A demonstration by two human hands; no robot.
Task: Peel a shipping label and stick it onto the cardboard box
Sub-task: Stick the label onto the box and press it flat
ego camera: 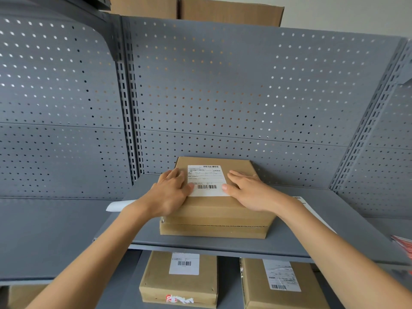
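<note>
A flat brown cardboard box (214, 217) sits on the grey shelf (223, 245). A white shipping label (206, 177) with barcodes lies flat on the box's top. My left hand (171, 192) rests palm down on the box's left side, its thumb touching the label's left edge. My right hand (247, 190) lies flat on the right side, thumb pressing the label's lower right corner. Neither hand holds anything.
A white backing sheet (118, 206) lies on the shelf to the left, partly under my left forearm. More label sheets (312, 210) lie at the right. Two labelled cardboard boxes (180, 279) (278, 284) stand on the lower shelf. A grey pegboard wall (223, 85) rises behind.
</note>
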